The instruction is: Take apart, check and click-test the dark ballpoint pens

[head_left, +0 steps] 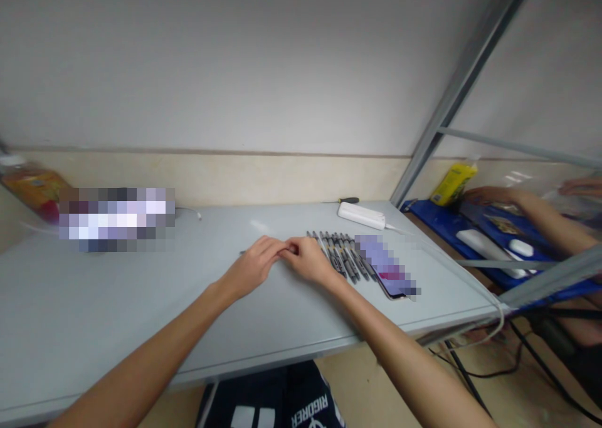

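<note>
— Where were the hands?

— Together at the middle of the grey table [141,290]. The left hand [253,267] and the right hand [308,260] met fingertip to fingertip, knuckles up, wrists resting low over the tabletop.

— Open or closed?

— Both narrow, fingers curled in. The left hand was closed around a thin dark pen [242,252], whose end poked out past its far side. The right hand's fingertips [292,248] pinched against the left's, but I couldn't tell whether they gripped the same pen or something else.

— What lay closest?

— A row of pens [339,251], side by side, touching or nearly so, just beside the right hand on its outer side. Right beyond the row lay a phone [388,270], flat, its screen blurred out.

— Farther back?

— A white power strip [361,215] near the table's far edge, and behind it, by the wall, a small screwdriver [348,200]. Well to the left sat a blurred-out patch [115,219].

— Anyone else?

— Yes. Past a slanted metal post [451,96], another person's forearm [540,218] reached over a blue mat [446,224] on the neighbouring table, with a yellow packet [454,182] standing at that mat's far edge.
</note>
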Demonstrator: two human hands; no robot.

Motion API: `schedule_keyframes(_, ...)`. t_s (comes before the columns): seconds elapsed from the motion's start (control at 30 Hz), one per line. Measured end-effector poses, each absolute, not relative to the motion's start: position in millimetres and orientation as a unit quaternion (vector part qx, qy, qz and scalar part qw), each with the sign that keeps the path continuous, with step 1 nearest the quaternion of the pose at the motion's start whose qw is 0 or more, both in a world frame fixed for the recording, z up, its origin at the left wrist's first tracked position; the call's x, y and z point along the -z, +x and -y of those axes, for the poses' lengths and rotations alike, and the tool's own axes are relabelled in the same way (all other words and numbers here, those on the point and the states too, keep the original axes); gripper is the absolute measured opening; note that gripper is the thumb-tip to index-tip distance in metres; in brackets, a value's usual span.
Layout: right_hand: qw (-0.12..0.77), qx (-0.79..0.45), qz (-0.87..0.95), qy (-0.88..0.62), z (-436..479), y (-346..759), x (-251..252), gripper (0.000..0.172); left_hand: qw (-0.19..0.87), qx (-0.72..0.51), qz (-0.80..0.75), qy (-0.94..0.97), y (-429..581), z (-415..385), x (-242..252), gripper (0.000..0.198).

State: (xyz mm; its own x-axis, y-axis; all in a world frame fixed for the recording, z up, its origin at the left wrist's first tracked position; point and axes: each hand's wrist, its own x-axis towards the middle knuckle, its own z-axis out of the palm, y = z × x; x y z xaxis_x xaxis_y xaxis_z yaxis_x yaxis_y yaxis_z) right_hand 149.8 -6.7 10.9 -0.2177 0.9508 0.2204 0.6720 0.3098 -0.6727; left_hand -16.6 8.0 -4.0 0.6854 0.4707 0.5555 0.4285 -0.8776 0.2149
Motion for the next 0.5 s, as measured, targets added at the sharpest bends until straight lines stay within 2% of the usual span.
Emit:
schedule_keyframes(0.13, 0.422, -0.367, 0.640, -0.527, 3.0, 160.6, -14.4, 0.022, -0.022, -0.315, -0.251, 0.915, -21.8, -12.5, 3.3, 0.029)
schedule_keyframes(0.27, 0.483, -0.439, 0.544, -0.527, 4.4, 175.4, -19.7, 0.028, -0.036, -0.368, -0.292, 0.882, -35.4, -21.9, 0.6, 0.019)
schedule_keyframes(0.4, 0.486, -0.485, 0.510, -0.518, 7.3, 186.1, -19.8, 0.030, -0.047, -0.401, -0.294, 0.866, -42.8, -26.3, -2.6, 0.015)
schedule_keyframes(0.5, 0.440, -0.477, 0.554, -0.521, 9.9, 189.6, -21.2, 0.028, -0.068, -0.395, -0.287, 0.870, -41.6, -25.5, -4.0, 0.017)
